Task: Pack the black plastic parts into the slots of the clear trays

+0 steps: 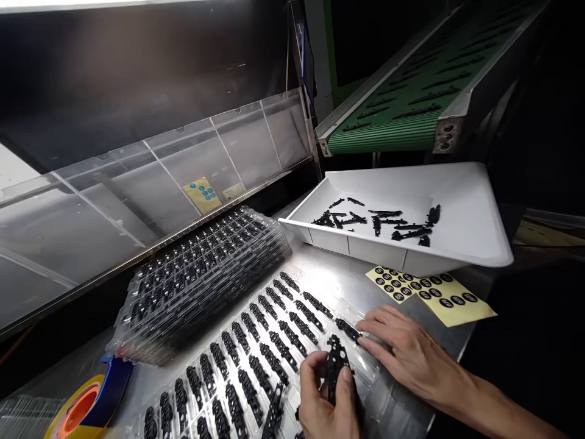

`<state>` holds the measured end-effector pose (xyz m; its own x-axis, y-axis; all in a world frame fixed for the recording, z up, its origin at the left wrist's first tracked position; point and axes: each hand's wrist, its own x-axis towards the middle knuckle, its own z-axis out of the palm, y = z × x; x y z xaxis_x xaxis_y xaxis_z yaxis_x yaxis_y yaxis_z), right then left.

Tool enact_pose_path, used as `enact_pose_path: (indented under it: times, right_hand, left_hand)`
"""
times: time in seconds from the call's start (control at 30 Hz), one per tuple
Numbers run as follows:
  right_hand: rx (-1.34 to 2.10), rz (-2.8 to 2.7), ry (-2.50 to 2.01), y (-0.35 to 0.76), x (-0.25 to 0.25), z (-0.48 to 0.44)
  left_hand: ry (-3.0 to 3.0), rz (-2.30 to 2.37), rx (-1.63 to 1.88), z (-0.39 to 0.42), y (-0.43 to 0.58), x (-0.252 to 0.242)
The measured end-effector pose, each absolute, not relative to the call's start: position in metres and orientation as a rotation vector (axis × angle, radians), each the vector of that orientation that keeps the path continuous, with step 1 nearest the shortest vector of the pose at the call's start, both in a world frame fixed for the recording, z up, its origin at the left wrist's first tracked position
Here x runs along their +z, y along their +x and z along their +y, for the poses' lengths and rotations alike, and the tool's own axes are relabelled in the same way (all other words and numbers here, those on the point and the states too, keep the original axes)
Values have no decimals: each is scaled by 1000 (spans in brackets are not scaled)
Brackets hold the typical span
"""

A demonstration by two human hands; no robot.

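Note:
My left hand [326,399] is closed around a perforated black plastic part [337,360], held tilted over the near right of a clear plastic tray [377,390]. My right hand [406,350] has its thumb and fingertips on another black plastic part [348,330] at the tray's right end. Rows of similar black parts [280,350] fill the tray's pockets. One more black part [273,410] lies askew beside my left hand. My left palm hides some of the nearest pockets.
A stack of filled clear trays [196,286] stands behind on the left. At the back right, a white bin [466,231] holds loose black parts below a green conveyor [388,137]. Sticker sheets [457,311] lie by the bin. A tape roll [85,408] sits front left.

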<state>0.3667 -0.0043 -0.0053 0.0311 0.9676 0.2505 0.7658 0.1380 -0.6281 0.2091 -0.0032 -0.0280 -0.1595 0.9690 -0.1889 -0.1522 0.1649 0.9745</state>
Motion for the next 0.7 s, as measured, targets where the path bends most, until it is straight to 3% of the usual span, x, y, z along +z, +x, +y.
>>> enact_pose_path:
  times: [0.17,0.33,0.43,0.57,0.7]
  right_hand:
    - [1227,-1290,-1362,359,7,-8]
    - [1469,-1065,-1130,359,12,1]
    - [1285,-1170,-1264,367,19,13]
    - [780,-1474,-1468,368,16,24]
    - [263,-1611,-1573,356,-8,12]
  left_hand:
    - [687,1147,1184,-7,225,-23]
    - [623,1152,1217,-6,226,-15]
    - [633,1282,1355,-3,212,-17]
    - [734,1547,1464,-5,183,-24]
    - [1207,1779,1514,-8,171,-25]
